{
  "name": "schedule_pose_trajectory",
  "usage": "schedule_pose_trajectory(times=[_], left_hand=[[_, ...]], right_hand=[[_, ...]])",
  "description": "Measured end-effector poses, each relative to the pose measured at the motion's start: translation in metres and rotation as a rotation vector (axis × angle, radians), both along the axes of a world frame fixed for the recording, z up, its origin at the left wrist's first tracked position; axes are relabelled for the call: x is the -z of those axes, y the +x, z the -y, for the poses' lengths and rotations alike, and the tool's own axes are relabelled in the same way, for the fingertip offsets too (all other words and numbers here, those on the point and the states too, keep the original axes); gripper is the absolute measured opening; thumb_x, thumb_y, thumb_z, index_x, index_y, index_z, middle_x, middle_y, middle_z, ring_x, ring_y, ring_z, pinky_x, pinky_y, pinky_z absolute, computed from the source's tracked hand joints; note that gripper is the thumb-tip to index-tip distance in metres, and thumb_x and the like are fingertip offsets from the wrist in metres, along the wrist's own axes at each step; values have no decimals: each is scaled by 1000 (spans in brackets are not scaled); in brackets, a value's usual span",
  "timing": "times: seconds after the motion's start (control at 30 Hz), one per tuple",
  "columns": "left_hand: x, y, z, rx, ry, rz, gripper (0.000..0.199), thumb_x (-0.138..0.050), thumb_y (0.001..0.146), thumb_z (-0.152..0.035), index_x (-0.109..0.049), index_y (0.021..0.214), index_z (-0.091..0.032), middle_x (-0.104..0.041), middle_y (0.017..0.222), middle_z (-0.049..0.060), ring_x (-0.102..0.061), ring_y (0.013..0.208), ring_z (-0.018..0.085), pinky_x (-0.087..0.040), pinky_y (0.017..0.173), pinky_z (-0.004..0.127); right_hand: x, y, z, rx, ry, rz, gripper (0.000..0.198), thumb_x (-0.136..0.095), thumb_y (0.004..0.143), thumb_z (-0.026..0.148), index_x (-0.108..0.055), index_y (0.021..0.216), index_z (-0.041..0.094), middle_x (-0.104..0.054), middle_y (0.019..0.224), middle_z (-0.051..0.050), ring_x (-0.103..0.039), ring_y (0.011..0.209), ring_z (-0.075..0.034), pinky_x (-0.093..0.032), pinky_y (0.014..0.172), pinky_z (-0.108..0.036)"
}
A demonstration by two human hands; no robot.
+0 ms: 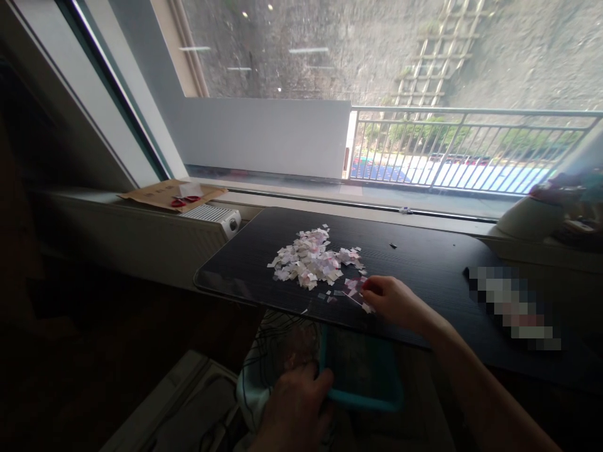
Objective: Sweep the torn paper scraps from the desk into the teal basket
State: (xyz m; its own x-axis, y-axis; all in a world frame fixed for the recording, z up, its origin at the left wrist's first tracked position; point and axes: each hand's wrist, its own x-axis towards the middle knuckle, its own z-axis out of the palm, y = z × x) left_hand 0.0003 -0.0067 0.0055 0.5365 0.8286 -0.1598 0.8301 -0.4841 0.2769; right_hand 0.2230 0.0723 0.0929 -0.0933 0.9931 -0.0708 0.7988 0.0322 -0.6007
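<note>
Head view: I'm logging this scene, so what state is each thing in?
Paper scraps: loosely heaped, some strayed
Black table: bearing the scraps
Blue bin: open-topped, below the table's near edge
Left hand: curled at the bin's left rim
Right hand: fingers bent at outlying scraps; fingertips hidden
Brown paper: lying mostly flat
Red-handled scissors: lying on the brown paper; blades' opening unclear
Pixelated item: masked, state unreadable

Head-worn view, forward and down, tabletop (414, 263) near, dark edges hard to read
</note>
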Motion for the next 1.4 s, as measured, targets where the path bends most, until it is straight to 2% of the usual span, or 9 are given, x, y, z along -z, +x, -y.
schedule_pose_trajectory(times=[0.17, 0.37, 0.5, 0.63, 0.77, 0.9, 1.07, 1.2, 1.4], left_hand=[[-1, 0, 0, 1, 12, 12, 17, -55, 75, -20, -56, 91, -25, -58, 92, 3, -56, 85, 23, -41, 71, 32], [-3, 1, 1, 20, 15, 32, 16, -54, 74, -19, -56, 89, -25, -59, 91, 3, -56, 85, 24, -42, 71, 32], [-9, 3, 2, 75, -44, 26, 20, -54, 71, -17, -54, 91, -23, -58, 92, 4, -56, 85, 23, -43, 72, 33], [-14, 5, 1, 121, -97, -19, 25, -55, 69, -17, -53, 94, -23, -57, 95, 5, -55, 88, 25, -43, 74, 35], [-14, 7, 1, 128, -149, -43, 25, -56, 69, -17, -53, 94, -22, -57, 95, 5, -54, 88, 25, -43, 74, 35], [-13, 7, 3, 128, -93, -3, 23, -56, 70, -17, -53, 92, -22, -56, 93, 5, -53, 88, 25, -42, 75, 35], [-10, 8, 4, 117, -100, -3, 21, -56, 71, -19, -53, 92, -22, -56, 94, 5, -54, 88, 24, -43, 75, 34], [-8, 9, 5, 102, -64, -4, 21, -56, 72, -19, -53, 93, -22, -56, 93, 5, -53, 88, 25, -42, 76, 35], [-9, 9, 3, 105, -89, 5, 22, -57, 72, -19, -54, 93, -22, -57, 94, 5, -54, 87, 25, -43, 74, 34]], right_hand=[[-5, -14, 9, -79, 45, 55, 27, -44, 84, 32, -66, 79, 17, -63, 70, -2, -52, 60, -12, -32, 52, -22], [-4, -30, 23, -58, 130, 184, 23, -42, 85, 26, -59, 72, 18, -60, 67, -1, -48, 57, -11, -27, 53, -23], [0, -44, 28, -111, 165, 187, 19, -43, 86, 22, -57, 74, 18, -60, 70, -2, -50, 62, -11, -27, 56, -22], [-1, -49, 19, -89, 218, 223, 21, -41, 88, 23, -55, 75, 17, -60, 75, -3, -50, 64, -11, -27, 58, -23], [0, -56, 18, -138, 204, 255, 21, -41, 89, 22, -54, 73, 17, -58, 73, -2, -49, 60, -10, -26, 56, -23], [1, -62, 25, -218, 191, 228, 22, -40, 89, 21, -55, 73, 18, -58, 73, -1, -51, 63, -11, -27, 58, -23], [1, -63, 28, -122, 191, 259, 22, -39, 90, 22, -57, 77, 18, -60, 77, -3, -52, 64, -12, -27, 57, -24], [-2, -67, 31, -209, 160, 241, 21, -41, 89, 20, -57, 76, 18, -60, 75, -2, -53, 64, -12, -27, 57, -24], [-5, -62, 25, -116, 197, 328, 23, -38, 91, 22, -59, 82, 18, -62, 82, -4, -56, 68, -14, -27, 58, -26]])
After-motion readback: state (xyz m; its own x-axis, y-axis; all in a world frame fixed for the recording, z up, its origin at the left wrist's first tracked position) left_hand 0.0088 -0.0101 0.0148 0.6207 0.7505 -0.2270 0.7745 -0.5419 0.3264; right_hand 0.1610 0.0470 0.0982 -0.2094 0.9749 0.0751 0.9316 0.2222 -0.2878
